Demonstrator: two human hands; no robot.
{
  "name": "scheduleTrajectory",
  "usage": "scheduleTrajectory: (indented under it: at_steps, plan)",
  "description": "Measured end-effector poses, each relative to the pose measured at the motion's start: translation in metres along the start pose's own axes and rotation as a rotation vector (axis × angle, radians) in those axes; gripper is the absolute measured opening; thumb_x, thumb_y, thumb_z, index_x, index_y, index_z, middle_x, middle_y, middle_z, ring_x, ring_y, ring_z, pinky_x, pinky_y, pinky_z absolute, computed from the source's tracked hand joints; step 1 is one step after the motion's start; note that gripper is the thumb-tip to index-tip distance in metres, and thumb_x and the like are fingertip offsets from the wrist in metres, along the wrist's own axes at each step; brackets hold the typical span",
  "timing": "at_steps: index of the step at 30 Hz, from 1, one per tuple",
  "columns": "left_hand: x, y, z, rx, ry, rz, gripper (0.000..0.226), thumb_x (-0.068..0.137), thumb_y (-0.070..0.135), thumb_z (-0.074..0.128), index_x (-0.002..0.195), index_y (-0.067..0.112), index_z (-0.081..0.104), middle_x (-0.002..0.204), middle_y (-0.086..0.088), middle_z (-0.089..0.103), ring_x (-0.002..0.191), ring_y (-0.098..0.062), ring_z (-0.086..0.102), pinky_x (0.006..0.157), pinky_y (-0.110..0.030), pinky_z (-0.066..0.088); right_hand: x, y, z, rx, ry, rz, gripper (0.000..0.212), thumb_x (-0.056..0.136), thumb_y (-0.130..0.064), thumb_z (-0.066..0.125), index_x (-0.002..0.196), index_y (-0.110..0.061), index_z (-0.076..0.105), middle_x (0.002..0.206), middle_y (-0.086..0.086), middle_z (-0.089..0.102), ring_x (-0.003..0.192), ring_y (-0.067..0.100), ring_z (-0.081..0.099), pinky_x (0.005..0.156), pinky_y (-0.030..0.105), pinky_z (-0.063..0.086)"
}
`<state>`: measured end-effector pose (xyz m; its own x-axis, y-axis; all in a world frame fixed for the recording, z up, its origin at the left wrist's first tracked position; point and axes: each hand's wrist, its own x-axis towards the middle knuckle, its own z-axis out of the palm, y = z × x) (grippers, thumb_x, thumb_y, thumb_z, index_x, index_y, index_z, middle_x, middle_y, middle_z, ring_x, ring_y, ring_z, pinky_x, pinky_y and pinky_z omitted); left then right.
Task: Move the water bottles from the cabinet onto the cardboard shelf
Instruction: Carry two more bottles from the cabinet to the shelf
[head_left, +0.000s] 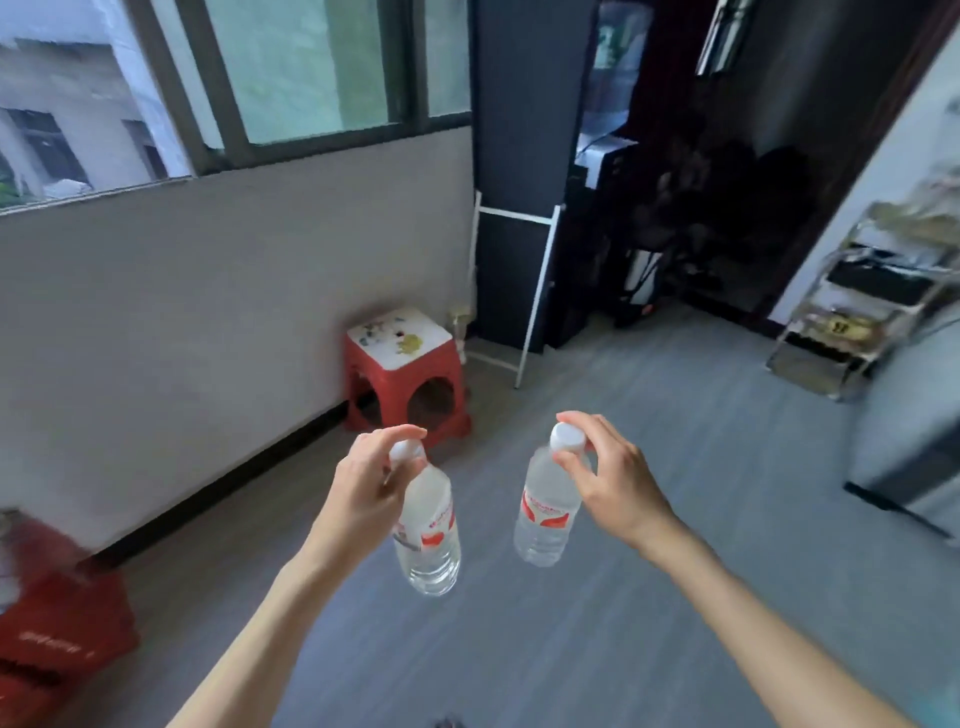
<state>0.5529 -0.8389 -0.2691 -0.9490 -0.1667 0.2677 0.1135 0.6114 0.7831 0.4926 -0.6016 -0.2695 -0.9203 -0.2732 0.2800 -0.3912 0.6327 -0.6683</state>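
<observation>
Head view — left hand (363, 483) and right hand (608, 478) each pinch 1 water bottle (428, 530) (545, 506) by its cap; these fingertip holds risk slipping — bottles hang free.

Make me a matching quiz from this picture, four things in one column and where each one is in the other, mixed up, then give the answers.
Things:
1. left hand
2. right hand
3. red stool
4. metal rack

Places or states:
A. stands on the floor by the grey wall
B. at the right edge of the room
C. pinches the cap of the left water bottle
D. pinches the cap of the right water bottle

Pairs: 1-C, 2-D, 3-A, 4-B
</observation>
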Motion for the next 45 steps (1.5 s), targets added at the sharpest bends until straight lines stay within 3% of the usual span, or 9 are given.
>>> scheduleTrajectory:
  at_steps: [3,7,11,15,21,28,32,40,45]
  plan:
    - [0.062,0.012,0.056,-0.044,-0.073,0.061,0.024,0.085,0.008,0.058,0.104,0.022,0.06,0.087,0.018,0.053,0.08,-0.006,0.049,0.071,-0.017,0.036,0.025,0.049,-0.031,-0.027,0.107,0.112,0.034,0.086,-0.016,0.059,0.119,-0.011,0.054,0.11,-0.004,0.054,0.094,0.008,0.046,0.083,0.012,0.029]
    - [0.148,0.029,0.126,-0.081,-0.186,0.159,0.025,0.085,0.006,0.058,0.107,0.017,0.06,0.089,0.013,0.055,0.089,-0.013,0.05,0.075,-0.015,0.036,0.064,0.109,-0.07,-0.102,0.208,0.23,0.033,0.085,-0.013,0.061,0.117,-0.007,0.055,0.107,0.001,0.056,0.086,0.012,0.048,0.08,0.012,0.029]
    - [0.229,0.058,0.186,-0.094,-0.312,0.288,0.024,0.083,0.005,0.06,0.105,0.013,0.061,0.087,0.022,0.05,0.085,-0.013,0.049,0.073,-0.011,0.034,0.101,0.155,-0.107,-0.133,0.303,0.346,0.034,0.085,-0.012,0.061,0.118,-0.006,0.055,0.106,-0.001,0.055,0.089,0.014,0.049,0.08,0.011,0.029]
    - [0.297,0.085,0.25,-0.129,-0.409,0.345,0.024,0.083,0.007,0.061,0.105,0.015,0.061,0.084,0.018,0.051,0.082,-0.008,0.05,0.073,-0.009,0.034,0.137,0.204,-0.145,-0.153,0.405,0.438,0.033,0.085,-0.011,0.061,0.117,-0.006,0.055,0.105,-0.005,0.053,0.092,0.013,0.049,0.08,0.01,0.029]
    - [0.376,0.12,0.355,-0.166,-0.501,0.364,0.024,0.085,0.008,0.059,0.108,0.016,0.06,0.087,0.021,0.05,0.093,-0.017,0.05,0.079,-0.023,0.035,0.186,0.293,-0.189,-0.115,0.517,0.548,0.03,0.086,-0.012,0.059,0.116,-0.009,0.055,0.105,-0.003,0.056,0.09,0.014,0.052,0.076,0.002,0.031]
    - [0.472,0.173,0.487,-0.167,-0.598,0.383,0.023,0.085,0.01,0.059,0.106,0.017,0.061,0.09,0.019,0.053,0.097,-0.016,0.053,0.081,-0.023,0.038,0.255,0.415,-0.268,-0.141,0.51,0.546,0.03,0.087,-0.014,0.058,0.117,-0.011,0.055,0.104,-0.005,0.055,0.089,0.009,0.05,0.078,-0.004,0.028]
    - [0.533,0.215,0.553,-0.16,-0.628,0.419,0.023,0.084,0.007,0.06,0.106,0.016,0.061,0.093,0.015,0.054,0.097,-0.016,0.052,0.08,-0.016,0.037,0.304,0.478,-0.329,-0.186,0.519,0.535,0.031,0.087,-0.013,0.058,0.117,-0.009,0.054,0.105,-0.004,0.054,0.093,0.012,0.05,0.08,-0.003,0.028]
    - [0.656,0.263,0.672,-0.221,-0.615,0.36,0.022,0.084,0.01,0.06,0.104,0.018,0.061,0.089,0.013,0.054,0.095,-0.023,0.054,0.086,-0.037,0.045,0.398,0.6,-0.407,-0.232,0.47,0.552,0.031,0.088,-0.017,0.057,0.117,-0.01,0.053,0.108,-0.001,0.055,0.095,0.014,0.052,0.08,0.012,0.031]
    - [0.748,0.28,0.762,-0.235,-0.702,0.352,0.026,0.085,0.015,0.06,0.094,0.038,0.054,0.09,0.012,0.054,0.094,-0.02,0.056,0.084,-0.037,0.047,0.474,0.685,-0.452,-0.256,0.519,0.585,0.028,0.087,-0.017,0.059,0.113,-0.008,0.055,0.103,0.003,0.058,0.086,0.017,0.052,0.076,0.015,0.033]
